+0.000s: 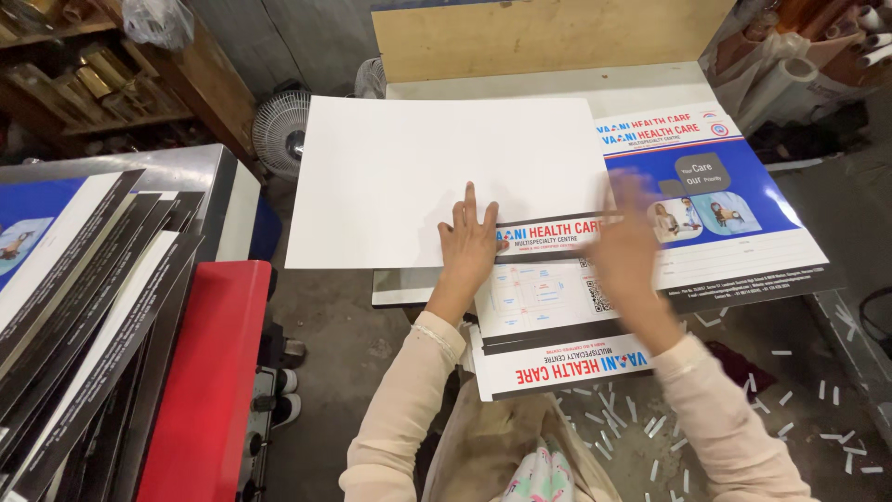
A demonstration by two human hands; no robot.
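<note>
Two hands are laid over stacked printed sheets (557, 325). The left hand (467, 244) is pressed flat, fingers spread, on a blank white sheet (418, 177). The right hand (624, 244) is blurred; its grip cannot be told.

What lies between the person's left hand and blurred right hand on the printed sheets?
In the head view, between the left hand and the right hand lies a printed poster sheet's white header strip with red and blue lettering, nothing else.
</note>
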